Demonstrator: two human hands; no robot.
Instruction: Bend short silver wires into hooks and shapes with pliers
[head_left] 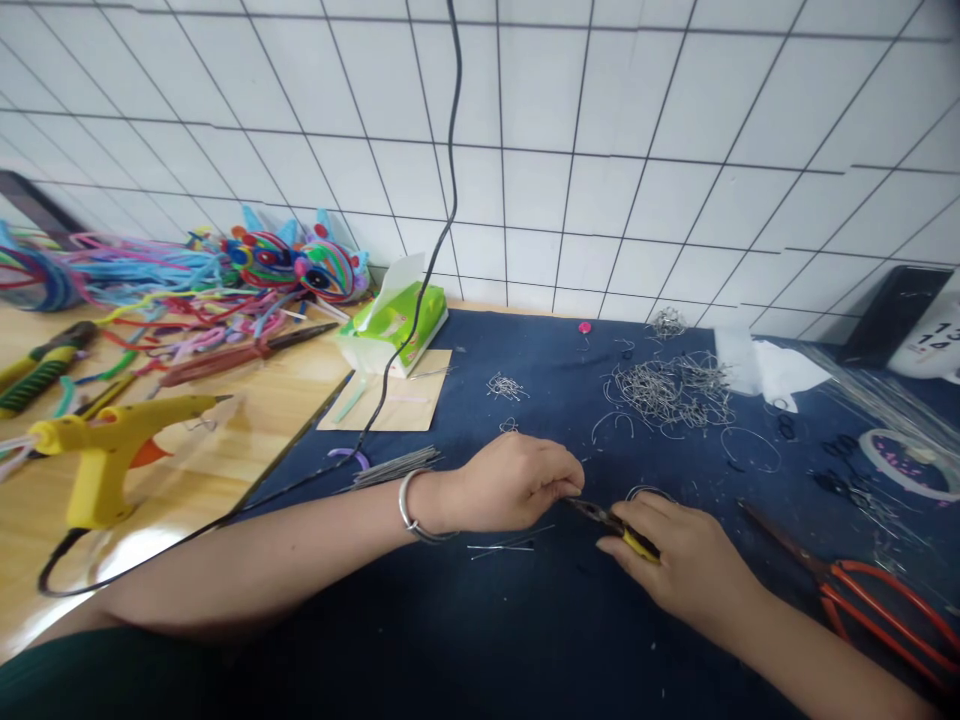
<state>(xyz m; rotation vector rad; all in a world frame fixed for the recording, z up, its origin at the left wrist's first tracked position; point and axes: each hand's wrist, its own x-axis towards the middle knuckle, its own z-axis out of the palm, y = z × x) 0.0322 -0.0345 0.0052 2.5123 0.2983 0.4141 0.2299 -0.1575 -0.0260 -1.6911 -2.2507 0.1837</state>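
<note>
My right hand point(679, 560) is wrapped round a pair of pliers point(634, 540) with yellow on the handles, jaws pointing left. The tips of those jaws meet the fingertips of my left hand point(517, 485). Thumb and fingers of that hand are pinched together, and what lies between them is too small to make out. A thin wire loop point(649, 491) shows just behind my right fingers. Below my left hand, a few short straight wires point(501, 547) lie on the dark blue cloth point(450, 640). Beyond the hands are a small heap of bent wire pieces point(506, 387) and a larger tangle point(667, 390).
Red-handled scissors point(877, 600) lie at right, near a round clear dish point(911, 465). On the left are a yellow glue gun point(112, 450), cutters point(45, 370), colourful pipe cleaners point(157, 270) and a green tissue pack point(401, 325). A black cable point(390, 370) crosses the table.
</note>
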